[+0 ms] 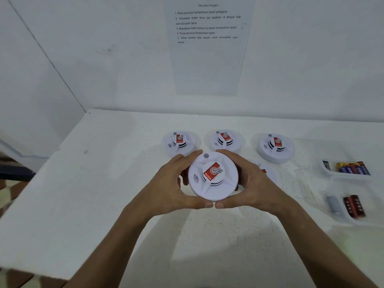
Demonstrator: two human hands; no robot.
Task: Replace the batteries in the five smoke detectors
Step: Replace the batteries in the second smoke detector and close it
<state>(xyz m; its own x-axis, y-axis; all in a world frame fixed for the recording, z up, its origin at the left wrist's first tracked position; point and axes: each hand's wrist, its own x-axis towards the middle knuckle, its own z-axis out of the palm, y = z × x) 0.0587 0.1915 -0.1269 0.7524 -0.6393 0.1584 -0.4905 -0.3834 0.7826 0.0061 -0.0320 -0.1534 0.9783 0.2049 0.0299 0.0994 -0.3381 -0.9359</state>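
Observation:
I hold a round white smoke detector (213, 177) with a red sticker above the table, face up. My left hand (172, 183) wraps its left rim and my right hand (249, 181) its right rim, thumbs meeting at the near edge. Three more detectors stand in a row behind: left detector (180, 142), middle detector (225, 140), right detector (275, 146). Another detector (267, 173) lies mostly hidden behind my right hand. Blue-and-gold batteries (353, 168) lie in a far right tray. Red batteries (354, 205) and a grey one (333, 204) lie in a nearer tray.
The white table (104, 183) ends at a wall behind and drops off at its left edge. An instruction sheet (207, 44) hangs on the wall. The two clear trays sit along the right side.

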